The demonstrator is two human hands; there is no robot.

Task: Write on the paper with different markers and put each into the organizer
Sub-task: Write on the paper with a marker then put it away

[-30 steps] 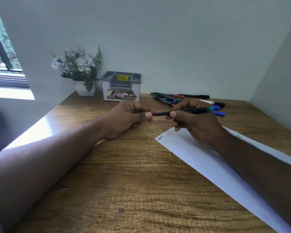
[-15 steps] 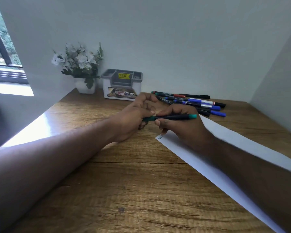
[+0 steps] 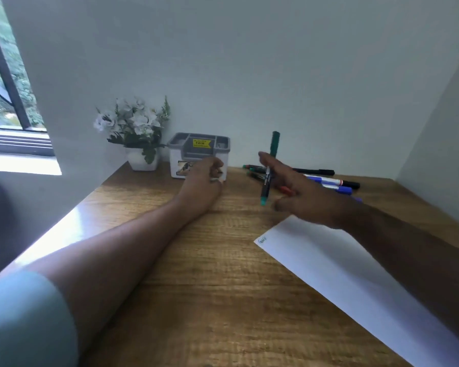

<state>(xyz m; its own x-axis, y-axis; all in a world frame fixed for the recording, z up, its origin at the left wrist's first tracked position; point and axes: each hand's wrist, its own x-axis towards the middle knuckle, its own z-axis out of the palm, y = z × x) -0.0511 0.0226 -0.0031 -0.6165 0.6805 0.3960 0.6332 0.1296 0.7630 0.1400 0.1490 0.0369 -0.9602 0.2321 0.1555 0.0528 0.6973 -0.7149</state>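
My right hand holds a capped green marker almost upright above the desk, right of the organizer. The grey-and-white organizer stands against the back wall with a yellow sticker on it. My left hand lies in front of the organizer with curled fingers; nothing shows inside them. The white paper lies at the right, with a small green word at its near-left corner. Several more markers lie in a loose pile behind my right hand.
A white pot of white flowers stands left of the organizer. The wooden desk is boxed in by white walls at the back, left and right. A window is at the far left.
My hands pushed the cap on and separated. The right hand lifted the green marker from level to upright and moved it back toward the organizer. The left hand moved up to the organizer's front.
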